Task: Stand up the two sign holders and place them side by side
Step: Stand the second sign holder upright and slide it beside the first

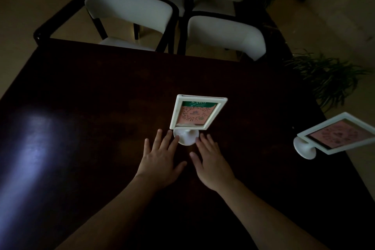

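A white sign holder (197, 112) with a pink and green card stands upright on its round base in the middle of the dark table (101, 87). My left hand (160, 158) lies flat just left of that base, fingers apart, fingertips touching or nearly touching it. My right hand (211, 164) lies flat just right of the base, also spread and holding nothing. A second white sign holder (336, 136) lies tipped on its side near the table's right edge, its round base pointing left.
Two white-cushioned chairs (129, 12) (225, 34) with dark frames stand at the table's far edge, with more chairs behind them. A potted plant (328, 79) stands on the floor past the right edge. A pale light patch falls on the table's left part.
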`<state>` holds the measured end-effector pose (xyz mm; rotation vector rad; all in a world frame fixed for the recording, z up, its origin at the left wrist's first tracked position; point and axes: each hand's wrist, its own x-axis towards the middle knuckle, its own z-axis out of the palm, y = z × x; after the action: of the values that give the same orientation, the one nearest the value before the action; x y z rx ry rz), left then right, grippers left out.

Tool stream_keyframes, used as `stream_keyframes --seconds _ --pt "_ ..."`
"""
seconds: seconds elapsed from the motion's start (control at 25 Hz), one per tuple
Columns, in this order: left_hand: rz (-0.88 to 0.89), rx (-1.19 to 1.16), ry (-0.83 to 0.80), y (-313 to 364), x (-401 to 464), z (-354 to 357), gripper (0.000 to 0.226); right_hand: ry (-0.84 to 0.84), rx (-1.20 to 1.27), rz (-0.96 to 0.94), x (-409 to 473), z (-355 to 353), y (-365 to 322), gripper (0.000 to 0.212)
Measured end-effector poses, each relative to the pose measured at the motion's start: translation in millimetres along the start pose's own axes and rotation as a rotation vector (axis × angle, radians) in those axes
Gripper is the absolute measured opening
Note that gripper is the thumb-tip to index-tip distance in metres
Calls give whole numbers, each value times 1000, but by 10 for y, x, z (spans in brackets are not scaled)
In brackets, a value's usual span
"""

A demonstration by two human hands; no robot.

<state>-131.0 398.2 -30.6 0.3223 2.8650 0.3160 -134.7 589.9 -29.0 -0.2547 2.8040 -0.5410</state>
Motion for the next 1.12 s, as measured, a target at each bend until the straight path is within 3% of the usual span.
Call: stream_keyframes --seconds 0.24,0.52,1.12 --pt "62 29 -18 -70 19 16 72 -71 -89 -82 11 73 -187 74" --pt "80 62 -18 80 30 65 71 -75 -67 -89 -53 87 -2 82" --pt "104 44 -22 1210 151 305 71 -79 -14 -76 -410 -278 1017 87"
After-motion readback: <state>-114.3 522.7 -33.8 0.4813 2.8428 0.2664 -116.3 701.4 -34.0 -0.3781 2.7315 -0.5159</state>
